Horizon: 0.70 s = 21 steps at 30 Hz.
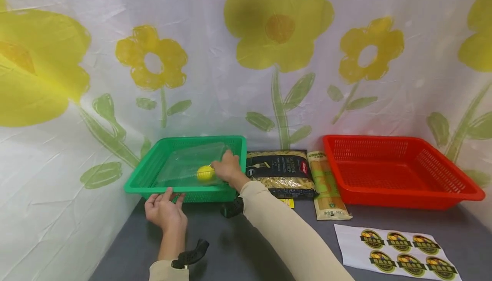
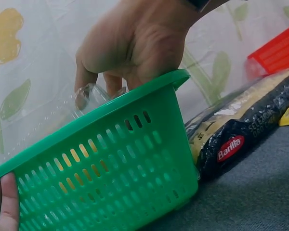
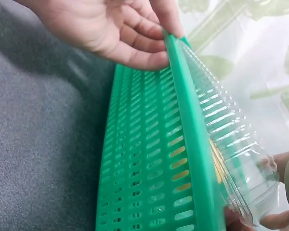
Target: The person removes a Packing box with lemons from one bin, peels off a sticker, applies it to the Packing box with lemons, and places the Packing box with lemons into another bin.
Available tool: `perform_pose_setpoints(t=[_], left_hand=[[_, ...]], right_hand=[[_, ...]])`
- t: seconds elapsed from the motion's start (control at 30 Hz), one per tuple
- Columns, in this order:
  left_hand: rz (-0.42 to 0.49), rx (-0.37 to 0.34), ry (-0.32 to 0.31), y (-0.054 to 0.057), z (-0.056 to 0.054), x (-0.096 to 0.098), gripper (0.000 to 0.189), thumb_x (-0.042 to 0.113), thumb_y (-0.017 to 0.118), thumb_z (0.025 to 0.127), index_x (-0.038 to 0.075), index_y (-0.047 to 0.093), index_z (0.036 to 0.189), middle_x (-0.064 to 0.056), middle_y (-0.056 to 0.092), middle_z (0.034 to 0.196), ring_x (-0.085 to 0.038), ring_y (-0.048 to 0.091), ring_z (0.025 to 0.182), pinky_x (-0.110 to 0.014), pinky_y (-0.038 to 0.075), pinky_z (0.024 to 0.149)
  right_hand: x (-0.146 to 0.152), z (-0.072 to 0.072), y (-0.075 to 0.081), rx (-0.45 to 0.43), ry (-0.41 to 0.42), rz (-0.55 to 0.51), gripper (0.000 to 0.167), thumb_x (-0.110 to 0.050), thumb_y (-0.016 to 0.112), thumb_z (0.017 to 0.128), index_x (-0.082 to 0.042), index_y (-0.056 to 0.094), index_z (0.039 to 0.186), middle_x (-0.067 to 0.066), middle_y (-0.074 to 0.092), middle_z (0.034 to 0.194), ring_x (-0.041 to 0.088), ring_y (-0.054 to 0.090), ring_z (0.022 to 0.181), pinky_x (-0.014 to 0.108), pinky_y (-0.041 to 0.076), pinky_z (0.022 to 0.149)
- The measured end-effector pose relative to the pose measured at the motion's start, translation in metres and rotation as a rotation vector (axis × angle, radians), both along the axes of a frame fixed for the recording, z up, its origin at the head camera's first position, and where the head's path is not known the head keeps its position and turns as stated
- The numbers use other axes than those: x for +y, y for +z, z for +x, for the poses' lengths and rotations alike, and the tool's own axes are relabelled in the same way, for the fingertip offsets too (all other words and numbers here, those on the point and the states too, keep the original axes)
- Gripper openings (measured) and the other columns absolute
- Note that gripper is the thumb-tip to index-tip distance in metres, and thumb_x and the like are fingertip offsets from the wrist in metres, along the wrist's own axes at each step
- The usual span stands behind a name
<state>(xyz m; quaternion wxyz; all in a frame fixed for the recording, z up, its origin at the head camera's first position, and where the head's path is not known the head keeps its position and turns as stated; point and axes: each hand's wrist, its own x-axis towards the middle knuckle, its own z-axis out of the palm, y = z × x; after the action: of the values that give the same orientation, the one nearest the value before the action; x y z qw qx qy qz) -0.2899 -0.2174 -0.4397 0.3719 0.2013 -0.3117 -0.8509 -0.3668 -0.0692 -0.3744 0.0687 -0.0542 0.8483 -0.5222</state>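
Note:
A green plastic basket (image 1: 184, 194) stands at the left against the curtain. My left hand (image 1: 169, 212) grips its front rim, the thumb over the top and the fingers on the outer wall (image 3: 144, 62). Inside the basket a clear plastic box (image 1: 192, 155) lies tilted, one side raised near the front rim. My right hand (image 1: 229, 171) reaches in at the right and holds the box by its edge, fingers bent round it (image 2: 130, 45). A yellow round thing (image 1: 205, 173) shows beside the right fingers; whether it lies in or under the box I cannot tell.
Right of the green basket lie a Barilla pasta bag (image 1: 278, 172) and a long noodle packet (image 1: 326, 187). A red basket (image 1: 399, 200) stands at the right. A white sticker sheet (image 1: 397, 251) lies before it on the grey table (image 1: 230, 255).

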Motion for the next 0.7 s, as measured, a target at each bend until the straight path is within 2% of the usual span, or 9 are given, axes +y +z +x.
perform_pose_setpoints(t=[0.17, 0.27, 0.33, 0.37, 0.4, 0.47, 0.53, 0.63, 0.7], left_hand=[[-0.016, -0.019, -0.005, -0.001, 0.0, 0.0, 0.027, -0.002, 0.061, 0.098, 0.007, 0.042, 0.114, -0.009, 0.046, 0.107, -0.023, 0.053, 0.081, -0.033, 0.058, 0.065], [-0.02, -0.032, -0.013, -0.001, -0.001, 0.0, 0.029, 0.0, 0.063, 0.098, 0.007, 0.041, 0.115, -0.008, 0.046, 0.107, -0.023, 0.054, 0.082, -0.033, 0.058, 0.067], [-0.024, -0.03, -0.017, -0.001, -0.001, 0.001, 0.03, 0.001, 0.065, 0.097, 0.008, 0.041, 0.116, -0.008, 0.047, 0.107, -0.024, 0.054, 0.083, -0.033, 0.058, 0.068], [-0.027, -0.028, -0.02, 0.0, -0.001, 0.001, 0.031, 0.002, 0.065, 0.097, 0.008, 0.041, 0.116, -0.008, 0.046, 0.107, -0.024, 0.054, 0.083, -0.034, 0.058, 0.068], [-0.03, -0.025, -0.022, 0.0, -0.001, 0.001, 0.032, 0.003, 0.066, 0.097, 0.008, 0.041, 0.116, -0.008, 0.046, 0.106, -0.024, 0.054, 0.084, -0.033, 0.058, 0.069], [-0.038, -0.019, -0.026, 0.0, -0.001, 0.002, 0.033, 0.004, 0.067, 0.097, 0.008, 0.04, 0.116, -0.007, 0.045, 0.106, -0.023, 0.054, 0.084, -0.033, 0.058, 0.069], [-0.044, -0.019, -0.024, 0.0, -0.001, 0.002, 0.033, 0.005, 0.067, 0.097, 0.008, 0.04, 0.116, -0.007, 0.045, 0.106, -0.023, 0.054, 0.085, -0.033, 0.058, 0.069], [-0.044, -0.029, -0.011, 0.0, 0.0, 0.001, 0.032, 0.004, 0.066, 0.097, 0.008, 0.04, 0.115, -0.007, 0.046, 0.105, -0.023, 0.055, 0.084, -0.032, 0.058, 0.067], [-0.044, -0.035, -0.007, -0.001, 0.001, 0.0, 0.031, 0.004, 0.066, 0.097, 0.008, 0.04, 0.115, -0.007, 0.046, 0.104, -0.023, 0.055, 0.083, -0.032, 0.058, 0.067]], right_hand=[[0.007, 0.001, 0.005, 0.008, -0.015, -0.05, 0.072, -0.026, 0.054, 0.106, -0.004, 0.016, 0.162, 0.025, 0.012, 0.166, 0.041, 0.036, 0.143, 0.049, 0.047, 0.089], [0.018, 0.001, 0.012, 0.001, -0.011, -0.07, 0.072, -0.027, 0.054, 0.106, -0.005, 0.014, 0.162, 0.024, 0.013, 0.166, 0.035, 0.063, 0.099, 0.046, 0.05, 0.078], [0.027, 0.001, 0.018, 0.002, -0.012, -0.082, 0.072, -0.027, 0.054, 0.106, -0.006, 0.014, 0.162, 0.026, 0.027, 0.16, 0.025, 0.052, 0.059, 0.043, 0.047, 0.063], [0.031, 0.002, 0.021, 0.006, -0.019, -0.084, 0.072, -0.027, 0.055, 0.106, -0.007, 0.015, 0.163, 0.025, 0.032, 0.158, 0.018, 0.046, 0.051, 0.042, 0.046, 0.06], [0.035, 0.002, 0.023, 0.006, -0.025, -0.094, 0.072, -0.026, 0.055, 0.105, -0.008, 0.016, 0.162, 0.024, 0.043, 0.15, 0.016, 0.033, 0.043, 0.042, 0.045, 0.055], [0.042, 0.005, 0.029, 0.011, -0.039, -0.102, 0.071, -0.027, 0.057, 0.104, -0.009, 0.02, 0.162, 0.019, 0.063, 0.119, 0.012, 0.033, 0.04, 0.038, 0.048, 0.056], [0.047, 0.007, 0.034, 0.012, -0.043, -0.11, 0.071, -0.028, 0.058, 0.103, -0.01, 0.022, 0.162, 0.008, 0.064, 0.08, 0.011, 0.033, 0.04, 0.035, 0.05, 0.058], [0.053, 0.014, 0.042, 0.009, -0.03, -0.131, 0.072, -0.028, 0.058, 0.103, -0.012, 0.022, 0.162, 0.0, 0.05, 0.06, 0.011, 0.034, 0.039, 0.033, 0.049, 0.056], [0.057, 0.019, 0.047, 0.025, -0.034, -0.145, 0.071, -0.028, 0.058, 0.103, -0.012, 0.022, 0.162, 0.001, 0.06, 0.072, 0.011, 0.035, 0.041, 0.033, 0.045, 0.052]])
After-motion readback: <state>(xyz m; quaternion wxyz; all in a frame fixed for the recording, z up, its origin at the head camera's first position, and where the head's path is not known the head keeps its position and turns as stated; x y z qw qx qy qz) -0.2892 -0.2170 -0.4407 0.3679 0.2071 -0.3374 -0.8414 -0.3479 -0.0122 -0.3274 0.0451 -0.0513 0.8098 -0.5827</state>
